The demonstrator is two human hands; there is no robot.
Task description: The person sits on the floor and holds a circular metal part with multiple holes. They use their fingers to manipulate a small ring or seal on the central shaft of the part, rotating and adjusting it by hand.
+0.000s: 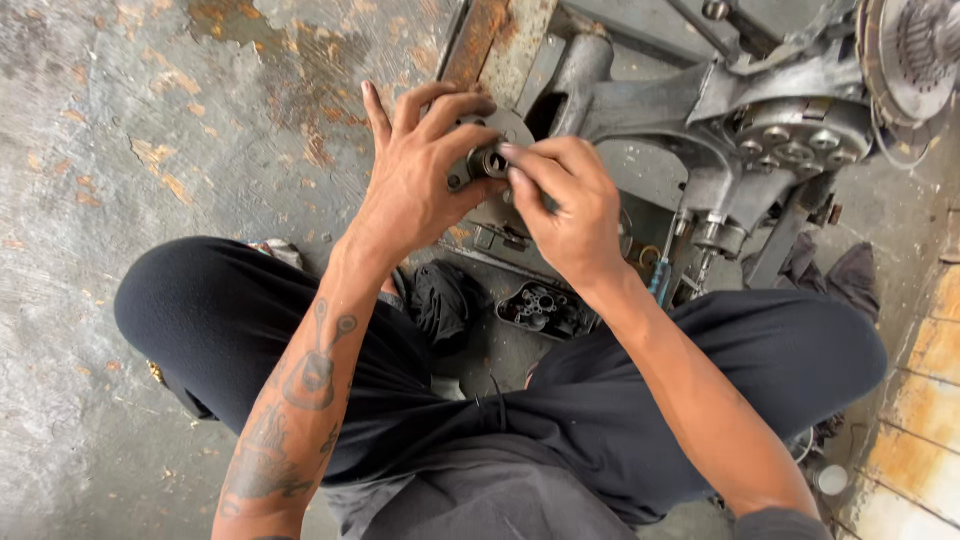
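Left hand [415, 190] and right hand [565, 205] both pinch the hub [488, 162], engine [760, 140] at 3 o'clock. Likely heavy, rigid, greasy; hold by rim.

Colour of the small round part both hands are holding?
Dark grey metal. The small round part shows best in the head view, between the left hand and right hand.

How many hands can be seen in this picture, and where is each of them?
2. The left hand grips a small round metal part above the left knee. The right hand touches the same part from the right side. No other person's hands show.
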